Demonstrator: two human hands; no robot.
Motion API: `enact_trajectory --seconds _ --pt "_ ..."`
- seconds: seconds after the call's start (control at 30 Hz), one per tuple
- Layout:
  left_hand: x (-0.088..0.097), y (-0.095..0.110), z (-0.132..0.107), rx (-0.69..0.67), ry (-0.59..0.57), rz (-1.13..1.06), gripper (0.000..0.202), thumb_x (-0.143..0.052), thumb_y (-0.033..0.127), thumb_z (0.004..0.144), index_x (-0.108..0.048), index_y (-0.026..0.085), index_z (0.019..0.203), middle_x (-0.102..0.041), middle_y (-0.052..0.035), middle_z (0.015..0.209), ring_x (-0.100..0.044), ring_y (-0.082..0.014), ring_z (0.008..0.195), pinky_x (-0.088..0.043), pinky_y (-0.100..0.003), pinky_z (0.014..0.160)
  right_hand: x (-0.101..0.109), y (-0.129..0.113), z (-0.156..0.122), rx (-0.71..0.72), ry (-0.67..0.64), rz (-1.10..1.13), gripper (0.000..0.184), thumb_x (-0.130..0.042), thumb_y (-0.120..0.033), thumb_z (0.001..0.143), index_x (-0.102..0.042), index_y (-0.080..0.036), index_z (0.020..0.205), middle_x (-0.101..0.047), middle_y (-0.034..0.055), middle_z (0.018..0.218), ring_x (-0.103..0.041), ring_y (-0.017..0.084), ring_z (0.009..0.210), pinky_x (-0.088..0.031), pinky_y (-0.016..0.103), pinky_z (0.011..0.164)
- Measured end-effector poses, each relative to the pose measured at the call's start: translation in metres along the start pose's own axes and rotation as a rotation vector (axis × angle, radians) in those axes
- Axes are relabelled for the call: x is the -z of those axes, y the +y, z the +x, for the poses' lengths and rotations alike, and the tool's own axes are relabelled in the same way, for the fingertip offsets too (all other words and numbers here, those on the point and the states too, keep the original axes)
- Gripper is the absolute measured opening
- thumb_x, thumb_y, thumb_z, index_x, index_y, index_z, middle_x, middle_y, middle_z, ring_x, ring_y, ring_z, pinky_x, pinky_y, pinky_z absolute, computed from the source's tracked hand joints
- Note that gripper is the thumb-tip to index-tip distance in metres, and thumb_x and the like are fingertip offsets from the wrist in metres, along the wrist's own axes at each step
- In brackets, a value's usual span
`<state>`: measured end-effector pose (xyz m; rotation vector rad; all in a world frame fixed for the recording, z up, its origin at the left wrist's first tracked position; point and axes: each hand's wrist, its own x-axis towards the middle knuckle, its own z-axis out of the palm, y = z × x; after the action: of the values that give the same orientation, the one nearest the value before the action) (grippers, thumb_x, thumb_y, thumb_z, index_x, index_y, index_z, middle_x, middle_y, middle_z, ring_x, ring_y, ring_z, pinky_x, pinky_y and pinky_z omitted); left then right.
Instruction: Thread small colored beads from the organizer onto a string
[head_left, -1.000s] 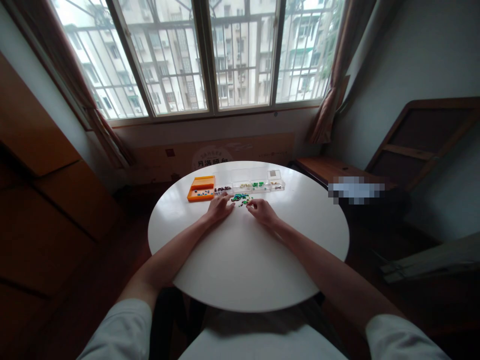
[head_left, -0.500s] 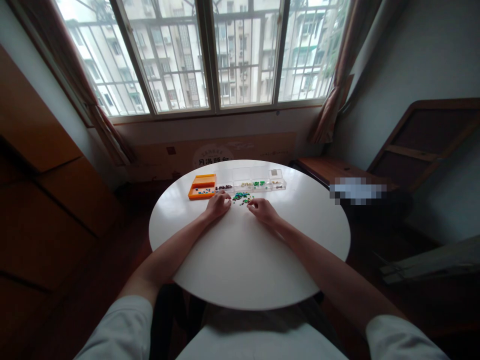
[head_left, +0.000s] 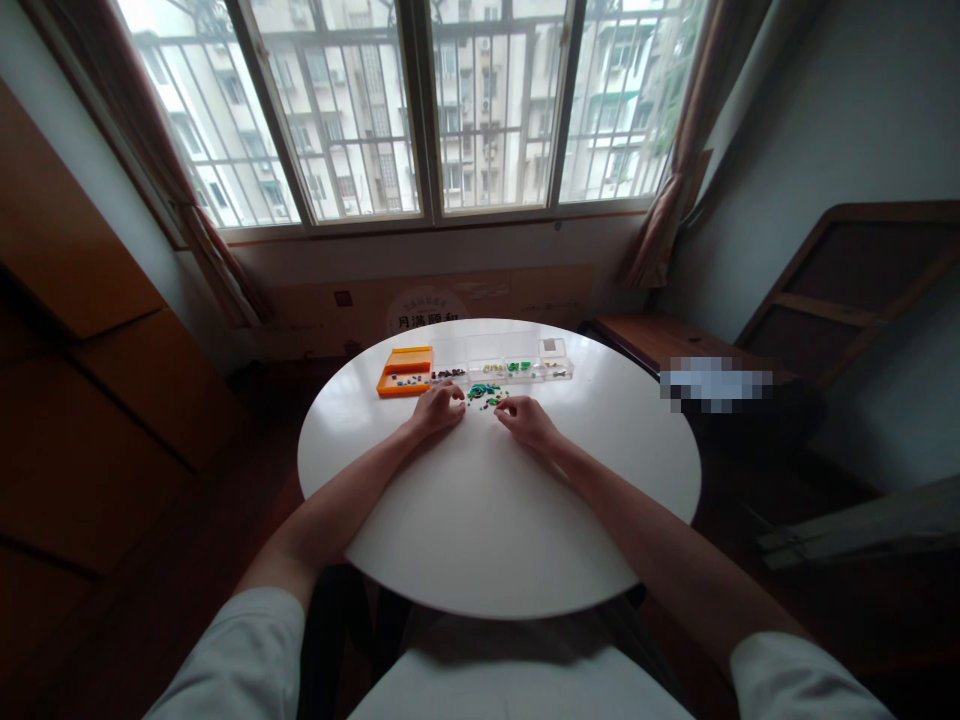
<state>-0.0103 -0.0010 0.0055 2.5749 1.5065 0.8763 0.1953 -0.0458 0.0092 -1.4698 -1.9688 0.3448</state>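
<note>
Both my hands rest on a round white table (head_left: 495,520). A small heap of green and dark beads (head_left: 481,394) lies between them. My left hand (head_left: 439,408) lies palm down just left of the heap, fingers stretched toward it and apart. My right hand (head_left: 527,420) sits just right of the heap, fingers curled in a pinch at the beads; what it holds is too small to make out. Behind the heap stand an orange tray (head_left: 405,372) with a few beads and a row of clear compartment boxes (head_left: 510,366) with sorted beads.
A barred window fills the far wall, with curtains at both sides. A cardboard sheet leans below the sill. Wooden cabinets stand at the left. A wooden bench (head_left: 660,340) and a leaning wooden frame (head_left: 855,290) stand at the right. My lap is under the near table edge.
The view has shifted slightly. My left hand's fingers have moved a little at the edge of the bead heap; my right hand stays in place.
</note>
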Motion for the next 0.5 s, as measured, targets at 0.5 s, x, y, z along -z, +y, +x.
enact_trajectory --seconds 0.5 --pt "0.001 -0.014 0.006 -0.079 -0.097 -0.252 0.016 -0.059 0.026 0.072 -0.068 0.013 0.074 -0.063 -0.0032 0.072 -0.054 -0.0102 0.059 -0.041 -0.019 0.054 0.000 0.001 0.000 0.015 0.017 0.025 0.022 -0.053 -0.027 0.075 -0.071 -0.015 0.079 -0.056 0.0019 0.058 -0.047 0.012 0.054 -0.032 0.022 0.053"
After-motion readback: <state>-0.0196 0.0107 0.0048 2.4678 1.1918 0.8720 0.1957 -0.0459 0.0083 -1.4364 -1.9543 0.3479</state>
